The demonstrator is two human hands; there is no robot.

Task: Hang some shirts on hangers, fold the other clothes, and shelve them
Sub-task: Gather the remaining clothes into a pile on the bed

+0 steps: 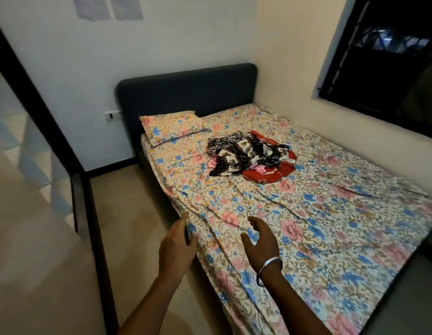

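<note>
beds: one, with a floral-print sheet (306,213) and a dark padded headboard (186,90) at the far end | pillows: one floral pillow (170,126), far left | clothes: one heap of black-and-white patterned and red garments (251,155); separate pieces cannot be counted | hands: two; left hand (177,240); right hand (259,238) | bangles: one silver metal bangle (270,263) on the right wrist | windows: one dark barred window (384,54), far right | wall papers: two pale sheets (108,6), far left | wall sockets: one white switch plate (112,115)

Dim warm indoor light is falling evenly over the bed (318,226), the window (389,56) is showing dark with faint bluish glints, wide-angle distortion is bending the walls and the dark frame (41,97) at left, and motion blur is softening that left edge and the floor (128,213).
</note>
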